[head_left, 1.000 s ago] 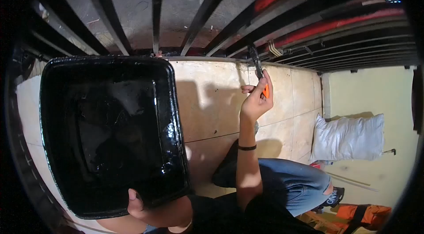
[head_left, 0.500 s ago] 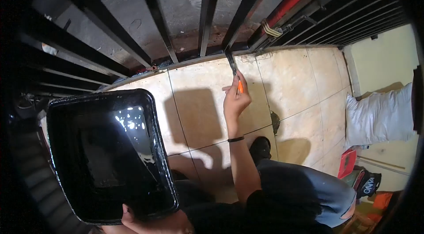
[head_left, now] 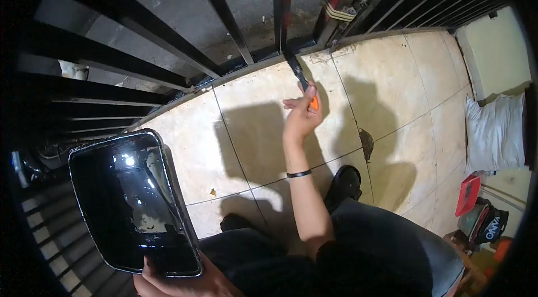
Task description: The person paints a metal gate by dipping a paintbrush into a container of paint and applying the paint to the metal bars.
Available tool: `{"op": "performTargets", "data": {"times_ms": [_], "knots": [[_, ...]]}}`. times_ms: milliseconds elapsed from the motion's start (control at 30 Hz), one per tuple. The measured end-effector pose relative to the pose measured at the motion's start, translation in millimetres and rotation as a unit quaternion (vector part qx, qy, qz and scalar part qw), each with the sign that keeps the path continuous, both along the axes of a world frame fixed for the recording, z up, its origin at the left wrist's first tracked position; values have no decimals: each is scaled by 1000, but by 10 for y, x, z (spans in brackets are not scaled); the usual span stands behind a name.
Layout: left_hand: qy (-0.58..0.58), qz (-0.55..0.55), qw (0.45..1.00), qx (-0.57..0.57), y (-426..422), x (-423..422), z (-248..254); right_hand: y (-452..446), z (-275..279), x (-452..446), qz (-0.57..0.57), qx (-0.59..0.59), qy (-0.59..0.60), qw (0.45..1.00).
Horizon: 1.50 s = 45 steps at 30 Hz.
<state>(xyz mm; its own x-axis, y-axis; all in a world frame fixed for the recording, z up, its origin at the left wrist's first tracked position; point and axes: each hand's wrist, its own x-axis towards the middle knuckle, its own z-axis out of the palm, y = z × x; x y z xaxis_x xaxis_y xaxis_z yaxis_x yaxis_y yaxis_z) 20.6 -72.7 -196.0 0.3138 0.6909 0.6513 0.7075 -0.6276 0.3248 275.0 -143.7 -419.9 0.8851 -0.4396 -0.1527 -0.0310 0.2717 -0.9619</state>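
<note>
My left hand (head_left: 176, 281) grips the near edge of a black paint tray (head_left: 178, 204), thumb over the rim. Glossy black paint (head_left: 115, 213) coats the inside of the tray, with paler patches toward its right side. In my right hand (head_left: 302, 117) is a paintbrush (head_left: 298, 74) with an orange handle, partly covered by my fingers. Its dark, paint-covered end reaches the bottom rail of a barred metal gate (head_left: 266, 53), near the foot of an upright bar. Whether the bristles press on the metal is hard to make out.
Cream floor tiles (head_left: 263, 151) lie between me and the gate, with a dark stain (head_left: 366, 144) on them. A latch with pale ties (head_left: 339, 12) is on the gate. At the right are a white sack (head_left: 496, 131), a red object (head_left: 466, 195) and a black cap (head_left: 493, 225).
The view has shifted. The tray now tilts more, and the paint's shine has moved inside it. The brush stays at the bottom rail, its dark end showing more broadly.
</note>
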Motion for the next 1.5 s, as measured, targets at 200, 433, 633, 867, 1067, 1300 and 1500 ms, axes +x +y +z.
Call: {"op": "performTargets", "data": {"times_ms": [200,433,633,867,1067,1300,1500], "knots": [[95,-30,994,51,-163,114,209,-90,338,74,-9,141,-37,989],[250,-5,941,226,-171,81,170,94,264,150,18,150,18,988],[226,-16,942,249,-48,-15,103,-164,160,47,5,113,44,993],[313,37,908,276,-332,295,340,-146,315,10,6,121,28,992],[253,-5,937,242,-198,125,215,19,177,159,-7,155,41,987],[225,-16,950,217,-175,42,172,-144,46,11,-33,104,46,993],[194,-29,963,185,-127,7,136,-169,414,62,9,143,9,990]]}}
